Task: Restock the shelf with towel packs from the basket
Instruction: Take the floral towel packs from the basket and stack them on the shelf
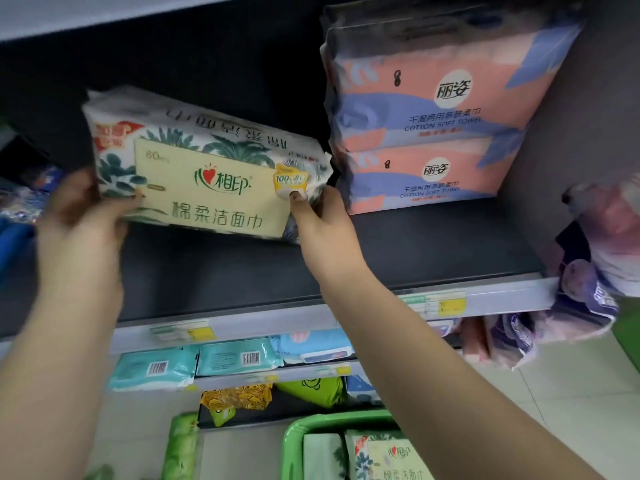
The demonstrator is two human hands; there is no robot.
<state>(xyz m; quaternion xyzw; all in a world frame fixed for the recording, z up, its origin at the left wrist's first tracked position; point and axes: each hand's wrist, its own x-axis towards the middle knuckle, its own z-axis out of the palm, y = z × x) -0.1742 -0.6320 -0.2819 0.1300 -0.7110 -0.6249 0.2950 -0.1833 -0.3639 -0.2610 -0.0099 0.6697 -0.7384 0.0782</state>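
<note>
A white towel pack (207,168) with green leaf print and a cream label is held just above the dark shelf (415,251), tilted. My left hand (79,216) grips its left end. My right hand (322,220) grips its right end, thumb on the front face. At the bottom, a green basket (294,441) holds more packs of the same print (388,459).
Two pink-and-blue cotton towel packs (433,133) are stacked at the shelf's right. Purple and pink packs (588,271) hang past the right end. Lower shelves carry teal wipes (194,365), yellow and green packs. Price tags (436,303) line the shelf edge.
</note>
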